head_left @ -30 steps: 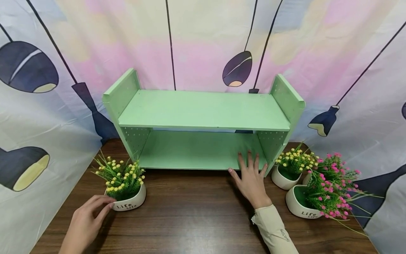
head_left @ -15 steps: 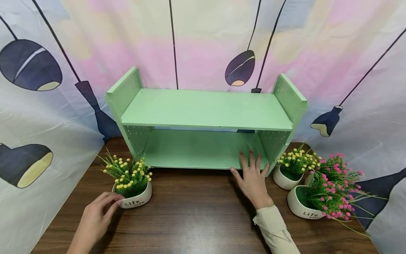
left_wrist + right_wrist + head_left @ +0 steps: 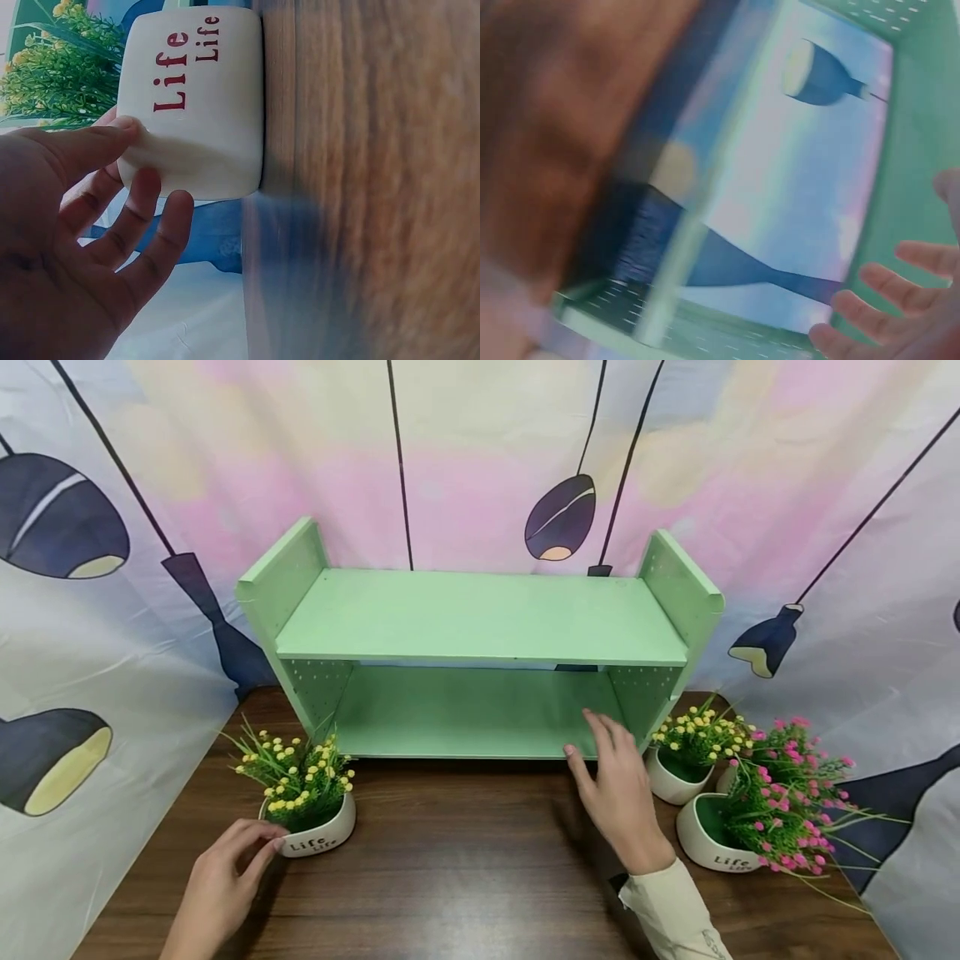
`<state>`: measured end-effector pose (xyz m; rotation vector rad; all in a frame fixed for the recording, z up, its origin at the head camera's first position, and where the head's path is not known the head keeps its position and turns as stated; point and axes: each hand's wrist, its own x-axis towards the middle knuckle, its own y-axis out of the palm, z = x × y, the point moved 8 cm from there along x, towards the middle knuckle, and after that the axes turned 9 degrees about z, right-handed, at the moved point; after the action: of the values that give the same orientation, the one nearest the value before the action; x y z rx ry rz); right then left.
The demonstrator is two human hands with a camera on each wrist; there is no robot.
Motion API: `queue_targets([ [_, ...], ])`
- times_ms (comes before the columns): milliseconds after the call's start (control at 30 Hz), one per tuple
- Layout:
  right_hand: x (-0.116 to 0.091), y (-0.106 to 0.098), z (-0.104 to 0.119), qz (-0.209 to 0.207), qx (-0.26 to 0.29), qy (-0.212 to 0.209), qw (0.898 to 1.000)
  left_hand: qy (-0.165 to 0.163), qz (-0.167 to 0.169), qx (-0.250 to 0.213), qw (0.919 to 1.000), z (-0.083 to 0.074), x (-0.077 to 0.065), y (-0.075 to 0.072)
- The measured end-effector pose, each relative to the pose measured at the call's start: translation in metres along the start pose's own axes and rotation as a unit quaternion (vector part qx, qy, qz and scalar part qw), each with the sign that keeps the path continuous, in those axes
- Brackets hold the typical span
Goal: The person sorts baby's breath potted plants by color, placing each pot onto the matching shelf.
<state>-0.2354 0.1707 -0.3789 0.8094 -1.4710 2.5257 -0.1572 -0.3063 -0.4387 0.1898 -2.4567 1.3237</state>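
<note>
My left hand point(image 3: 228, 877) pinches the near left rim of a white flower pot point(image 3: 202, 142) lettered "Life", its thumb on the outer wall in the left wrist view. Yellow artificial flowers point(image 3: 300, 772) with green grass fill this pot, which stands on the table in front of the shelf's left end. Toward the right end of the green two-tier shelf point(image 3: 480, 618), my right hand point(image 3: 622, 793) hovers with extended fingers, holding nothing. The right wrist view shows its fingers point(image 3: 889, 285) spread beside the green boards.
Right of the shelf stand a second yellow-flowered pot point(image 3: 678, 781) and a white pot point(image 3: 716, 843) with pink flowers point(image 3: 795, 802) beside it. The brown wooden table point(image 3: 450, 868) carries everything. A curtain point(image 3: 480, 468) printed with lamps hangs close behind the shelf.
My right hand has lifted off the lower shelf, shifting right and back toward me with its fingers drawn closer together. My left hand has moved slightly right with the yellow-flowered pot.
</note>
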Motion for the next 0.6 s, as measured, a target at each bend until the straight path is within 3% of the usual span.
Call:
queue_targets([
  [200, 0.004, -0.055, 0.016, -0.101, 0.013, -0.028, 0.994, -0.006, 0.006, 0.001, 1.0, 0.001, -0.001, -0.001],
  [333, 0.009, -0.087, 0.023, -0.148, 0.021, -0.044, 0.988, -0.01, 0.004, 0.002, 0.9999, 0.002, -0.002, -0.001],
  [600, 0.016, -0.133, 0.021, -0.232, 0.047, -0.052, 0.97, -0.011, 0.007, -0.005, 0.9999, 0.002, -0.002, 0.0],
])
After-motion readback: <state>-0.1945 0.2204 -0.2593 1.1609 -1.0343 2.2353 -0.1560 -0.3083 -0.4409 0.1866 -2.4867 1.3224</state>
